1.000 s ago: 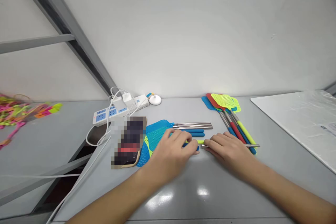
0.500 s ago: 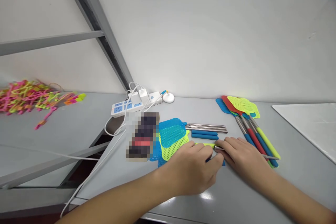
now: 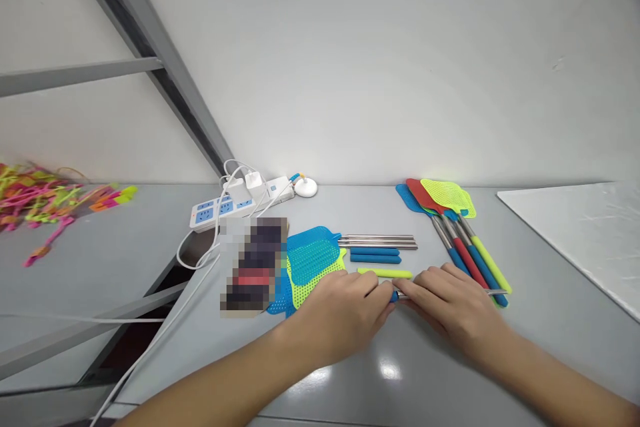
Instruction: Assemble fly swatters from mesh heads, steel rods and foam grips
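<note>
My left hand [image 3: 345, 317] is closed around a blue handle grip [image 3: 395, 296], of which only the end shows past the fingers; the rest is hidden. My right hand [image 3: 457, 303] is closed on a thin metal rod [image 3: 496, 291] that sticks out on both sides of the fingers. The rod's left end meets the blue piece between the hands. Just behind the hands lies a yellow-green grip [image 3: 384, 273], with two blue grips [image 3: 375, 255] beyond it. Several metal rods [image 3: 377, 241] lie side by side farther back. Blue and yellow-green fly swatter heads [image 3: 313, 260] lie partly behind my left hand.
Several assembled fly swatters [image 3: 470, 247] lie stacked on the right. A blurred-out, phone-like object [image 3: 255, 267], a power strip [image 3: 215, 210] with cables and a white round device [image 3: 305, 187] are on the left. A white board [image 3: 575, 227] lies far right; colourful items [image 3: 40, 193] lie far left.
The view has shifted slightly. My hands have lined the blue piece up with the rod's end. The yellow-green grip, partly covered before, now shows whole behind them.
</note>
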Available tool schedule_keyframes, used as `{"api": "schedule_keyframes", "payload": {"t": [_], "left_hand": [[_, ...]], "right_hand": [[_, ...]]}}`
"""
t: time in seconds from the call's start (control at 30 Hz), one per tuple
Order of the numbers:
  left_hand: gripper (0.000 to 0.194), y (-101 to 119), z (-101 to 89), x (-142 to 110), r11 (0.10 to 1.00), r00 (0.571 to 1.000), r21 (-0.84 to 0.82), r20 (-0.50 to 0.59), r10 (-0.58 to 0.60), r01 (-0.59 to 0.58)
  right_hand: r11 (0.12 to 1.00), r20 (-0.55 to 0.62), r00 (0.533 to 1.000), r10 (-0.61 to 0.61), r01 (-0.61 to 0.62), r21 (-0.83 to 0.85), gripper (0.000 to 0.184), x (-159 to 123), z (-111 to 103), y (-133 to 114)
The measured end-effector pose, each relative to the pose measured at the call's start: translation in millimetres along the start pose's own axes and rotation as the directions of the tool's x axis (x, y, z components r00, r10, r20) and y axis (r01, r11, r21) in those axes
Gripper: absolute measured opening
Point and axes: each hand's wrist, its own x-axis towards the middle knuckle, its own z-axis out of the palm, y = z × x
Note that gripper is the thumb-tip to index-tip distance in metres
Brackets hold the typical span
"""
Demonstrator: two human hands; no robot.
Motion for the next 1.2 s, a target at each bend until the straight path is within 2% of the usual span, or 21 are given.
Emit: {"api": "schedule_keyframes", "payload": {"t": [0.23, 0.43, 0.6, 0.7, 0.77, 0.9, 1.0, 1.1, 1.2], "left_hand": [[0.020, 4, -0.7, 1, 1.000, 1.000, -0.023, 0.013, 0.017, -0.017], [0.014, 5, 0.2, 1, 0.998, 0.999, -0.045, -0.004, 0.042, -0.042], [0.016, 6, 0.2, 2, 0.997, 0.996, -0.025, -0.043, 0.072, -0.073], [0.019, 5, -3.8, 2, 0.998, 0.998, 0.001, -0.024, 0.062, -0.062], [0.021, 1, -8.6, 3, 0.999, 0.999, 0.012, -0.023, 0.036, -0.035], [0.019, -14, -19.5, 4, 1.000, 0.998, 0.027, -0.069, -0.011, 0.013], [0.019, -25, -24.3, 4, 0.999, 0.995, 0.046, -0.103, -0.012, 0.016], [0.019, -27, -23.8, 3, 1.000, 0.995, 0.025, -0.099, -0.005, 0.007], [0.018, -22, -18.8, 0, 0.999, 0.998, -0.047, -0.068, 0.005, -0.008]], "right_hand": [[1.000, -0.008, 1.000, -0.028, 0.028, 0.008, 0.029, 5, -7, -13], [0.982, -0.010, 0.997, -0.077, 0.074, -0.171, 0.045, 8, -7, -31], [0.980, -0.025, 0.994, -0.110, 0.105, -0.166, 0.051, 8, -6, -33], [0.986, -0.063, 0.995, -0.078, 0.068, -0.149, 0.047, 11, -12, -26], [0.984, -0.108, 0.994, 0.004, -0.024, -0.177, 0.044, 12, -20, -14], [0.963, -0.168, 0.977, 0.129, -0.164, -0.213, 0.052, 4, -38, 27], [0.980, -0.134, 0.978, 0.157, -0.172, -0.105, 0.037, -5, -47, 54], [0.986, -0.087, 0.984, 0.155, -0.149, 0.071, 0.015, -9, -47, 58], [0.982, -0.031, 0.995, 0.095, -0.088, 0.170, 0.008, -6, -42, 45]]}}
